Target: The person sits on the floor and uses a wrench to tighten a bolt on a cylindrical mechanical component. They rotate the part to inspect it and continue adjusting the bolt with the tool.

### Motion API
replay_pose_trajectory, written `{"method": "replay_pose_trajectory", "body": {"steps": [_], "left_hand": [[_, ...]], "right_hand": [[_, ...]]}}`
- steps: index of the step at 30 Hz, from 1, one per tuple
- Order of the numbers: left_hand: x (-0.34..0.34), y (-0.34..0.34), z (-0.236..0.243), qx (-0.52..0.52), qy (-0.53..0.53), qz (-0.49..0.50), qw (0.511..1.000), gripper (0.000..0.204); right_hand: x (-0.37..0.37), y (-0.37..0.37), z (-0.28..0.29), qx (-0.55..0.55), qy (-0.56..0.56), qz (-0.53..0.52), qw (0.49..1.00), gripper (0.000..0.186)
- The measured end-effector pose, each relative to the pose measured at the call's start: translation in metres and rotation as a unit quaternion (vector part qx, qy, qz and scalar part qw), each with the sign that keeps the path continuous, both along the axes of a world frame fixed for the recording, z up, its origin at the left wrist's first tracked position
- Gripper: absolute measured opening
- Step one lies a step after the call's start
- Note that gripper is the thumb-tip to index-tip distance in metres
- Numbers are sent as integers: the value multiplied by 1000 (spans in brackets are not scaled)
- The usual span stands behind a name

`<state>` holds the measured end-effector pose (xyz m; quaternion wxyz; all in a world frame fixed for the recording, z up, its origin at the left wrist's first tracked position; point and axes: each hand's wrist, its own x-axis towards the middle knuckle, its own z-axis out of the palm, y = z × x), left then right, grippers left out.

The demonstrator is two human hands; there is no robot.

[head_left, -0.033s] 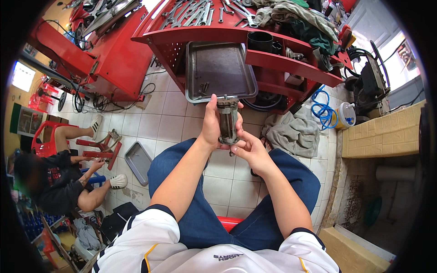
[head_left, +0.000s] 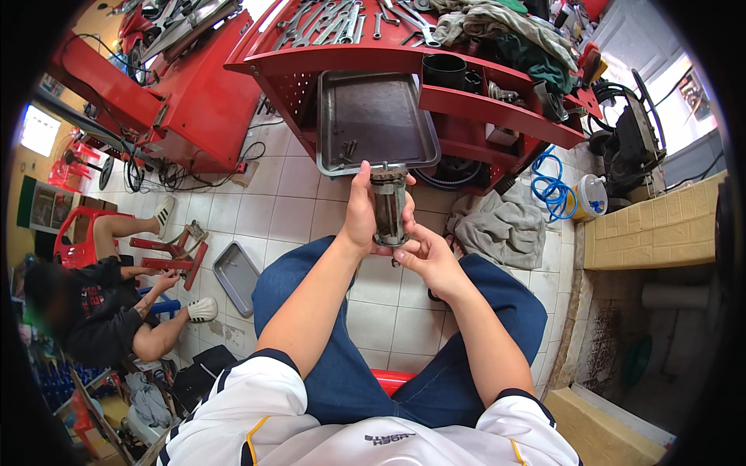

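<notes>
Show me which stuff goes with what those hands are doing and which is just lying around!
Seems part of it:
- metal cylinder
- left hand and right hand, holding it

Seems just lying about:
- wrenches on the red cart
- crumpled grey cloth on the floor
- small grey tray

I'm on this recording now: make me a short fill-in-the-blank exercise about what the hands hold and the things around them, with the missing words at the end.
1. The cylindrical part held between the left hand and the right hand is made of ____.
2. The wrenches lie on top of a cart painted ____.
3. The coiled hose beside the bucket is coloured ____.
4. The grey cloth lies to the person's ____ of the cylindrical part.

Missing words: metal; red; blue; right.
</notes>
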<state>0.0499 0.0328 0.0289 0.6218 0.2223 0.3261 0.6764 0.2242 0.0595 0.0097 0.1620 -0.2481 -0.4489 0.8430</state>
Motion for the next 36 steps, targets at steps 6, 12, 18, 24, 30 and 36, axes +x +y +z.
{"method": "replay_pose_trajectory", "body": {"steps": [6, 12, 18, 24, 30, 36], "left_hand": [[8, -1, -5, -6, 11, -34, 999, 82], [12, 0, -4, -8, -3, -40, 999, 82], [2, 0, -1, 3, 7, -3, 1000, 82], [4, 0, -2, -5, -5, -18, 1000, 81], [14, -1, -4, -15, -4, -41, 999, 80], [6, 1, -2, -8, 14, -7, 1000, 82]], "right_hand": [[-6, -1, -4, 48, -50, -1, 998, 41], [-8, -9, -2, 95, -98, -18, 990, 45], [-2, -2, 13, -13, -38, 23, 999, 41], [1, 1, -10, 85, -70, 35, 993, 22], [-3, -7, 4, 139, -121, 17, 983, 25], [0, -4, -9, 96, -70, 34, 992, 28]]}}
